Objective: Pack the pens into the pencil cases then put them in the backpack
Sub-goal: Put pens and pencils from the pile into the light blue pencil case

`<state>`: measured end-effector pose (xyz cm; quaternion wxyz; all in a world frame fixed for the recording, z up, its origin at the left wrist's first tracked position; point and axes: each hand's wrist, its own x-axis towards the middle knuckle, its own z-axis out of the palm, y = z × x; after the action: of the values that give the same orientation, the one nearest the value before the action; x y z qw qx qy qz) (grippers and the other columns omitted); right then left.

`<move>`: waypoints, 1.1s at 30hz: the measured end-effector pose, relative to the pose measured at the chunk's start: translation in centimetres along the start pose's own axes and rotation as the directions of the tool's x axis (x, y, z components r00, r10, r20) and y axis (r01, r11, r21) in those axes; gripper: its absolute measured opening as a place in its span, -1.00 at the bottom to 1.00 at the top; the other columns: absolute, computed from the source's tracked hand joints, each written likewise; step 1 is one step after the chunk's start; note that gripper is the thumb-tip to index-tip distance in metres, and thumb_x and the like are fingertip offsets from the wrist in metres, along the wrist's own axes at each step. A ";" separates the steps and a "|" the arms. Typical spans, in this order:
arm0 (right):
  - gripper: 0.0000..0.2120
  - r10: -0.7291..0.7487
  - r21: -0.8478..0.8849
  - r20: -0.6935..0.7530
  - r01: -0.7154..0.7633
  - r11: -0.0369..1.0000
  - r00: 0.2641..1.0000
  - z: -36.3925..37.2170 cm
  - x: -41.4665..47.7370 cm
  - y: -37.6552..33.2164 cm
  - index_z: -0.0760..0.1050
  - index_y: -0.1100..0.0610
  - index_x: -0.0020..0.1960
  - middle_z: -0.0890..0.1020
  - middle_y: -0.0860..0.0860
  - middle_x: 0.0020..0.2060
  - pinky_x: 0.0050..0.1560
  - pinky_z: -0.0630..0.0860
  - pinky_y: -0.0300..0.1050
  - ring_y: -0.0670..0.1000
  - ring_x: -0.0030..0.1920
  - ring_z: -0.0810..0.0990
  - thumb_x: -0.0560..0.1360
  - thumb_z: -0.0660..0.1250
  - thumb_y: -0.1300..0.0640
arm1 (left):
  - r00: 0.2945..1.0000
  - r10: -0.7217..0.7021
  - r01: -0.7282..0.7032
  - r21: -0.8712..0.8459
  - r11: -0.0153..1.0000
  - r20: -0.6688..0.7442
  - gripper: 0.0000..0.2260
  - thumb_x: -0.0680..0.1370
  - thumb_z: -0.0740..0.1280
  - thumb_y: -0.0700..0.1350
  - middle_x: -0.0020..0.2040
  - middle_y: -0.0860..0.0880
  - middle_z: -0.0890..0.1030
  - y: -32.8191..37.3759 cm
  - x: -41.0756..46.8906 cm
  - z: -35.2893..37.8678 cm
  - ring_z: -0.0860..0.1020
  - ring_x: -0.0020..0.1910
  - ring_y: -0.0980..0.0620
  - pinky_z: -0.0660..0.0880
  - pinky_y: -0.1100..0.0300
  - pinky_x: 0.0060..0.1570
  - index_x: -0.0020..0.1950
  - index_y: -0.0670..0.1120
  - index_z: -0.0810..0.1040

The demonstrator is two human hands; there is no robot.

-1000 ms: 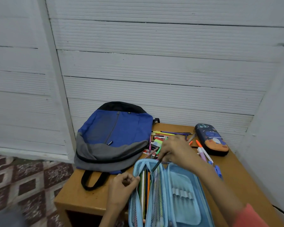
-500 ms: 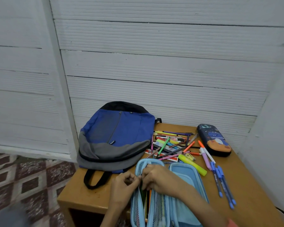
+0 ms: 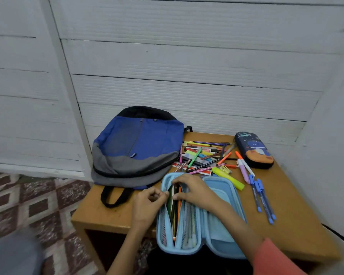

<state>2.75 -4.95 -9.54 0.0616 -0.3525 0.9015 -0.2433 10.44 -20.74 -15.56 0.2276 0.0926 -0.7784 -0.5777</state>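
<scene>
A light blue pencil case (image 3: 216, 225) lies open at the table's front edge, with several pens and pencils (image 3: 175, 213) in its left mesh pocket. My left hand (image 3: 147, 203) pinches the pocket's left edge and holds it apart. My right hand (image 3: 193, 190) rests over the pocket's far end, fingers curled on the pens there. A heap of loose coloured pens (image 3: 205, 157) lies behind the case. A blue and grey backpack (image 3: 137, 147) lies closed at the table's left. A dark pencil case (image 3: 253, 149) sits closed at the far right.
A yellow highlighter (image 3: 227, 178), a purple marker (image 3: 243, 171) and three blue pens (image 3: 262, 199) lie right of the open case on the wooden table (image 3: 298, 221). White walls close in behind and right. Tiled floor lies left.
My right hand came back from the pen heap with a pen and went down into the case's left pocket. My left hand has kept its pinch on the pocket edge.
</scene>
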 end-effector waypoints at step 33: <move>-0.66 0.319 -0.091 -0.439 -0.395 0.914 0.840 -4.5 1.1 10.3 0.62 0.10 0.18 0.66 0.12 0.10 -0.04 0.55 0.00 0.17 0.08 0.60 0.53 0.19 0.32 | 1.000 -0.006 0.006 0.005 1.000 0.031 -0.76 0.47 0.46 -0.08 -0.41 -0.03 0.58 1.1 -0.8 -0.3 0.49 -0.38 0.14 0.46 0.20 -0.27 -0.37 -0.09 0.56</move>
<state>-5.57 2.63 -10.51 -0.1186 -0.1219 0.9616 -0.2154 11.36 -20.34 -14.66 0.2137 0.0866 -0.7828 -0.5779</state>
